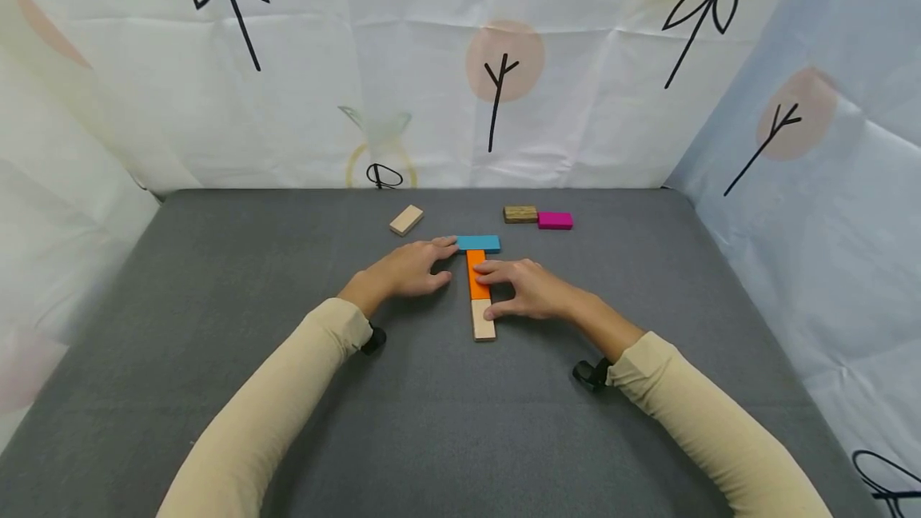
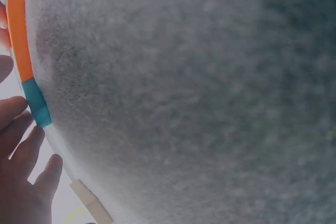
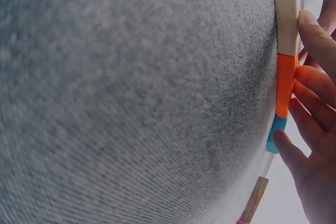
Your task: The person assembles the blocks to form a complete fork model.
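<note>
A blue block (image 1: 480, 244) lies crosswise at the far end of an orange block (image 1: 476, 282), and a pale wooden block (image 1: 483, 326) continues the line towards the near side. The left hand (image 1: 410, 268) touches the blue block's left end with its fingertips, fingers fairly straight. From the right, the right hand (image 1: 532, 290) rests its fingertips on the orange block and its thumb on the pale wooden one. Its fingers look relaxed in the right wrist view, beside the orange block (image 3: 285, 85).
Behind the left hand lies another pale wooden block (image 1: 406, 220). An olive-brown block (image 1: 520, 215) and a magenta block (image 1: 556, 221) lie end to end at the back right. Patterned cloth (image 1: 424, 62) hangs behind the grey table (image 1: 446, 438).
</note>
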`<state>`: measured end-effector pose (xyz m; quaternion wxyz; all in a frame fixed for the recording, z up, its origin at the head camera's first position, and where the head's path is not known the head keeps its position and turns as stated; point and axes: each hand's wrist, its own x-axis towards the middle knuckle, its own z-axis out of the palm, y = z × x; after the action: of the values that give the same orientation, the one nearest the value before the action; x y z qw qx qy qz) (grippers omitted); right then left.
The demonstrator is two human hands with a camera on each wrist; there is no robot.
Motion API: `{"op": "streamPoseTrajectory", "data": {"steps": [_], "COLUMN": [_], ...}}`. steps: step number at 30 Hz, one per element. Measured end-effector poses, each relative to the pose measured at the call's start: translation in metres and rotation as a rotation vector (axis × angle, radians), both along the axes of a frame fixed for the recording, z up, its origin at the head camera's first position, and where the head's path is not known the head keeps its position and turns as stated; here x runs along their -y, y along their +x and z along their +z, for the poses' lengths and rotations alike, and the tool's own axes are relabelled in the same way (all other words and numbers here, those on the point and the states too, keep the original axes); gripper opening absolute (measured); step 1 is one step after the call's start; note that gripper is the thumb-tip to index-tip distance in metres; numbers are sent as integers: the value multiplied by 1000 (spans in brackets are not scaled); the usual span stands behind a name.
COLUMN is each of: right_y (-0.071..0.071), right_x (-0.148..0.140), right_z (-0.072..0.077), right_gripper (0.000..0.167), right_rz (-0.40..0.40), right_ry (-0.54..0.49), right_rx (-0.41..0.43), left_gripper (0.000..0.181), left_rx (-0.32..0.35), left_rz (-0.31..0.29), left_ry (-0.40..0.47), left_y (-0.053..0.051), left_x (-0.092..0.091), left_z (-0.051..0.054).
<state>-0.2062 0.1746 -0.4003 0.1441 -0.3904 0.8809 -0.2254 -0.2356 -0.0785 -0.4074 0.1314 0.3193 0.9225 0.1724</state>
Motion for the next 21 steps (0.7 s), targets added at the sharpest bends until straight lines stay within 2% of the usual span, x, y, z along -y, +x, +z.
{"op": "streamPoseTrajectory", "data": {"steps": [6, 21], "right_y": [0, -1], "right_x": [0, 0], "right_z": [-1, -2], "right_gripper": [64, 64], "right_rz": [5, -13], "right_ry": [-12, -2], "right_rx": [-3, 5], "left_gripper": [63, 63], "left_rx": [-27, -23], "left_rz": [32, 4], "left_ry": [-14, -50], "left_y": [0, -3], "left_x": [1, -2], "left_z": [0, 1]}}
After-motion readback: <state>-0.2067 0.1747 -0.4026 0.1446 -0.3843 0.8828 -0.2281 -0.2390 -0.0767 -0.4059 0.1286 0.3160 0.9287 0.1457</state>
